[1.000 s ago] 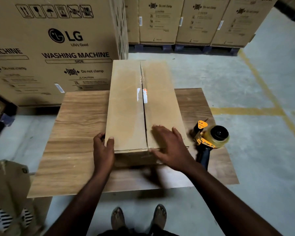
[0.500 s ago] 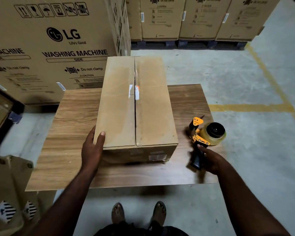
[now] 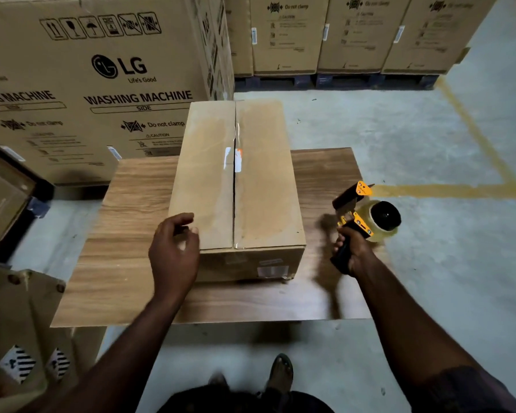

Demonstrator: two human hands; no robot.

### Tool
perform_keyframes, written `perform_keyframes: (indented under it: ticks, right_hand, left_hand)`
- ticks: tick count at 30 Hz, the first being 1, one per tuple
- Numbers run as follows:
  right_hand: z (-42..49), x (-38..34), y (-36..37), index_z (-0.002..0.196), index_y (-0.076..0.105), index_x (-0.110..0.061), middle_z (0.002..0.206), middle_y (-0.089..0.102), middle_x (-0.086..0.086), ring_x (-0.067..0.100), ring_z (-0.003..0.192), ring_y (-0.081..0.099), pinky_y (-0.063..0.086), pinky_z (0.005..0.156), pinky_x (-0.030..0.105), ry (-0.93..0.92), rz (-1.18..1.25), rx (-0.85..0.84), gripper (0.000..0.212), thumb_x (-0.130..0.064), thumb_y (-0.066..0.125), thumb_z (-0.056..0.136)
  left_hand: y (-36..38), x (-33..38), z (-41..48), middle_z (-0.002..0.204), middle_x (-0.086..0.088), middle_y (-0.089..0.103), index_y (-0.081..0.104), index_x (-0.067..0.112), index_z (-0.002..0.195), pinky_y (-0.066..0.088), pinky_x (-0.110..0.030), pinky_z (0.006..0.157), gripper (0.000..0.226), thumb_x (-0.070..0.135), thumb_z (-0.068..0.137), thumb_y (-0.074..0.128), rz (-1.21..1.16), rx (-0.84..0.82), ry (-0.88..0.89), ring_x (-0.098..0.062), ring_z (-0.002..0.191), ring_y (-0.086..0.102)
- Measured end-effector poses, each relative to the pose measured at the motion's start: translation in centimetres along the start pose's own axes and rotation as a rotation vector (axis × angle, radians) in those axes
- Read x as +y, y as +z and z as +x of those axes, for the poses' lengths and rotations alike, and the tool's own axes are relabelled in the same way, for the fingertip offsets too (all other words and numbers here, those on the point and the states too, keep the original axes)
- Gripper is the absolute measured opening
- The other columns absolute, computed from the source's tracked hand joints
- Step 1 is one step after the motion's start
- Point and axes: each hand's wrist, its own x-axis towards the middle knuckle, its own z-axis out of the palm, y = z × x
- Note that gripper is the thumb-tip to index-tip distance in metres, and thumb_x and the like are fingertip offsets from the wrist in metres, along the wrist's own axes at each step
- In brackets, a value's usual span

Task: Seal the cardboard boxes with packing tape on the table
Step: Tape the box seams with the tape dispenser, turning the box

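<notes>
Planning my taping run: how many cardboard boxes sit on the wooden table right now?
1. The box lies lengthwise along the middle of the table. The big printed cartons stand behind it, off the table.

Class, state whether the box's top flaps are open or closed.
Closed: the box flaps lie flat, meeting along a centre seam.

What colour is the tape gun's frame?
The tape gun has a yellow-orange frame and black handle, seen best in the head view.
</notes>
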Motion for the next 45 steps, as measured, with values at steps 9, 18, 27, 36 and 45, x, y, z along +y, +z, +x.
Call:
perform_keyframes:
  ticks: [9, 18, 27, 36, 45]
  right_hand:
    - [-9.1, -1.4, 7.6, 0.076, 0.063, -0.019, 0.051, 0.051, 0.002, 0.017, 0.042, 0.047, 0.041, 0.043, 0.027, -0.745, -0.299, -0.072, 0.024, 0.0, 0.069, 0.091]
    - [-13.5, 1.9, 10.3, 0.1, 0.071, -0.012, 0.099, 0.061, -0.024, -0.025, 0.098, 0.055, 0.041, 0.082, -0.001, -1.252, -0.85, -0.29, 0.035, -0.036, 0.072, 0.075]
    - [-14.8, 4.7, 12.0, 0.093, 0.074, -0.032, 0.08, 0.074, 0.003, -0.019, 0.088, 0.063, 0.05, 0.074, 0.008, -1.372, -0.953, -0.456, 0.018, -0.031, 0.075, 0.075]
    - [-13.8, 7.0, 12.1, 0.073, 0.072, -0.012, 0.062, 0.069, 0.007, 0.026, 0.067, 0.073, 0.054, 0.055, 0.05, -1.21, -1.167, -0.334, 0.027, -0.037, 0.08, 0.067]
    - [-14.5, 5.9, 14.4, 0.077, 0.07, -0.023, 0.049, 0.052, -0.005, 0.018, 0.049, 0.057, 0.042, 0.049, 0.029, -1.245, -1.525, -0.244, 0.036, -0.057, 0.061, 0.065]
  left_hand:
    - [1.6, 8.5, -0.3, 0.083, -0.003, 0.069, 0.068, 0.012, 0.098, 0.046, -0.02, 0.059, 0.012, 0.013, 0.099, 0.056, -0.973, -0.337, -0.823, -0.009, 0.064, 0.061]
    - [-3.3, 10.3, 0.3, 0.075, -0.013, 0.068, 0.07, 0.003, 0.081, 0.043, -0.025, 0.068, 0.017, 0.017, 0.079, 0.063, -1.308, -0.538, -1.116, -0.02, 0.066, 0.06]
    - [-6.9, 1.3, -1.5, 0.093, -0.012, 0.063, 0.061, 0.007, 0.105, 0.057, -0.028, 0.064, 0.032, 0.034, 0.091, 0.049, -1.386, -0.611, -1.13, -0.021, 0.074, 0.064]
    - [-6.9, 0.9, -2.1, 0.067, -0.002, 0.068, 0.064, 0.012, 0.088, 0.044, -0.019, 0.045, 0.028, 0.012, 0.105, 0.042, -0.815, -0.331, -0.853, -0.015, 0.062, 0.058]
    - [-7.6, -3.7, -0.1, 0.051, 0.005, 0.062, 0.071, 0.016, 0.074, 0.039, -0.025, 0.05, 0.028, 0.003, 0.096, 0.058, -0.444, -0.32, -0.592, -0.013, 0.054, 0.05]
